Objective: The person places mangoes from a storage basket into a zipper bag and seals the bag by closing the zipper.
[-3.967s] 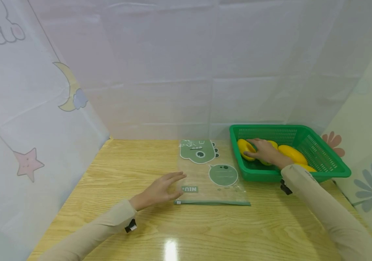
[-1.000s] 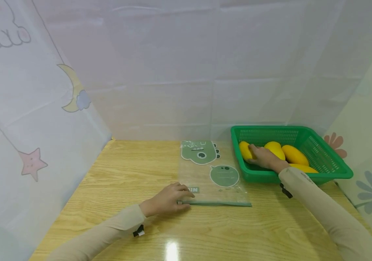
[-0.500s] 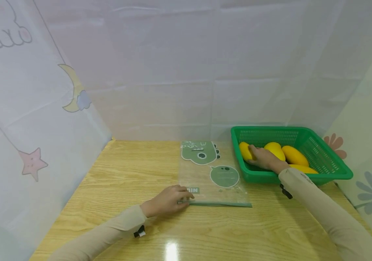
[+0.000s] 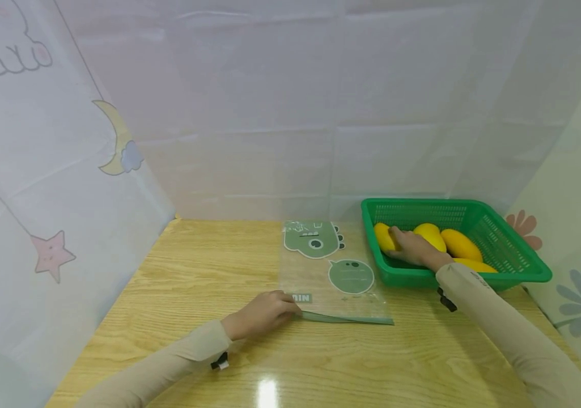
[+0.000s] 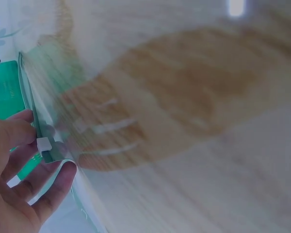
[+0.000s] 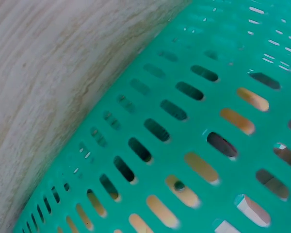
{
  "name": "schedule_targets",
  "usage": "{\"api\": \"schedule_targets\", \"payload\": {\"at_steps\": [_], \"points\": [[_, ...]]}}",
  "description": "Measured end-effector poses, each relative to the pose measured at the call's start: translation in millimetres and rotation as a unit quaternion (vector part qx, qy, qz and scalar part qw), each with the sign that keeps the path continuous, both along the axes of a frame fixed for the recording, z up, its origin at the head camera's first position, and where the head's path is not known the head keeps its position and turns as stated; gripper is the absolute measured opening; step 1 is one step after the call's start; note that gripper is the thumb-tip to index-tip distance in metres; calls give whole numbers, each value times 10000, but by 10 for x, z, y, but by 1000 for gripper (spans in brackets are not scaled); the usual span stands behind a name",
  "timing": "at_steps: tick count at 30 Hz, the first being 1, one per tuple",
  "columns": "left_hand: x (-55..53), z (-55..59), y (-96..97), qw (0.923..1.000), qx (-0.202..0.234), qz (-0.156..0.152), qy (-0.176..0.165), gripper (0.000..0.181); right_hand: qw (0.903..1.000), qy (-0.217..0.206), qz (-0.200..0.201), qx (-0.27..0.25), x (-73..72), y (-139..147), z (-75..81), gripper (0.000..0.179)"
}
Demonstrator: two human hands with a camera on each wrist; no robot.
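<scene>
A clear slider bag (image 4: 316,277) printed with green dinosaur shapes lies flat on the wooden table. My left hand (image 4: 264,314) pinches the near-left corner of its green zip edge. The left wrist view has thumb and fingers around that edge, beside the white slider (image 5: 43,144), and the edge is lifted and bent there. Inside the green basket (image 4: 397,277), my right hand (image 4: 415,248) grips a yellow mango (image 4: 384,237) at the left end, its fingers over the fruit's right side. Only the slotted basket wall (image 6: 150,150) fills the right wrist view, hiding that hand.
More mangoes lie to the right of my right hand, one rounded mango (image 4: 430,235) and a longer mango (image 4: 461,245) among them. The basket stands at the table's back right, close by the bag. Printed cloth walls (image 4: 249,141) border the table.
My left hand has come right and down to the bag's zip corner and closed its fingers on it, lifting the edge slightly. My right hand has settled round the left mango, which is still in the basket.
</scene>
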State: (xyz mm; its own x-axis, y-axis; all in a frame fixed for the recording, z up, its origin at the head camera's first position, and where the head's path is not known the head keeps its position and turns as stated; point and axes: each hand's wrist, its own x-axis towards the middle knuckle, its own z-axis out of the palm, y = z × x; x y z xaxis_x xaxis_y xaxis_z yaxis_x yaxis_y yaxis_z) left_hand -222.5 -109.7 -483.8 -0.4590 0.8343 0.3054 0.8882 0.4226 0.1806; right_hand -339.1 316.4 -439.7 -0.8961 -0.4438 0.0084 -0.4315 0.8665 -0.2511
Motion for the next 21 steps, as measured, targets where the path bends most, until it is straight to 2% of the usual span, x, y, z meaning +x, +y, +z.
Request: {"api": "schedule_targets", "payload": {"at_steps": [7, 14, 21], "points": [[-1, 16, 27, 9994, -336, 110, 16, 18, 9999, 82, -118, -31, -10, 11, -11, 68], [-30, -8, 44, 9997, -188, 125, 23, 21, 9997, 132, -205, -43, 0, 15, 5, 68], [-13, 23, 60, 9988, -443, 214, 40, 15, 9996, 214, -143, -152, -6, 5, 55, 66]]}}
